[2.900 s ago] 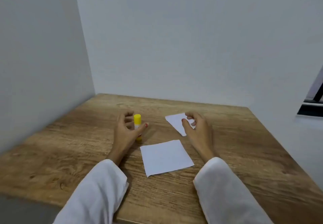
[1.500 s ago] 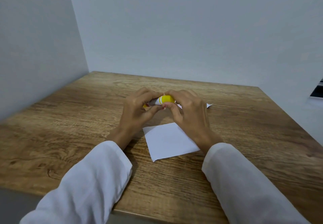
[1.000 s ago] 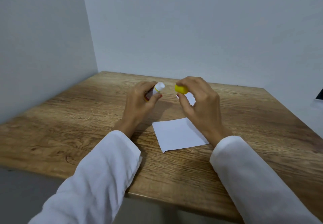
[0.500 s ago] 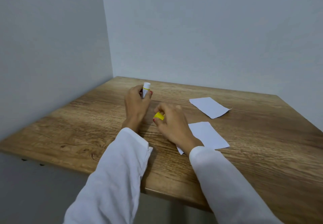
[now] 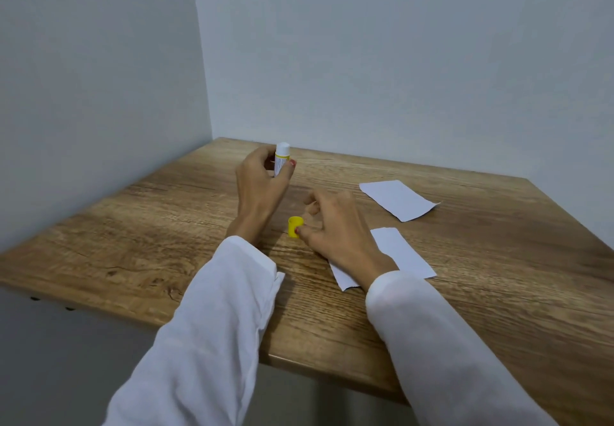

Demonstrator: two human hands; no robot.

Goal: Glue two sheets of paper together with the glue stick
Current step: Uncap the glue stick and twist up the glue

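Observation:
My left hand (image 5: 257, 186) grips the uncapped white glue stick (image 5: 282, 159) upright, its tip pointing up above the table. The yellow cap (image 5: 294, 226) stands on the wooden table (image 5: 166, 226), and the fingertips of my right hand (image 5: 335, 229) still touch its side. One white paper sheet (image 5: 403, 256) lies flat under my right wrist, partly covered by it. A second white sheet (image 5: 397, 199) lies farther back to the right, apart from the first.
Grey walls close the table in on the left and at the back. The near table edge runs just below my white sleeves (image 5: 212, 336). Bare wood lies to the left of my hands.
Both hands pulled the yellow cap off the glue stick. My right hand carried the cap down onto the table beside my left wrist, while my left hand kept the stick raised.

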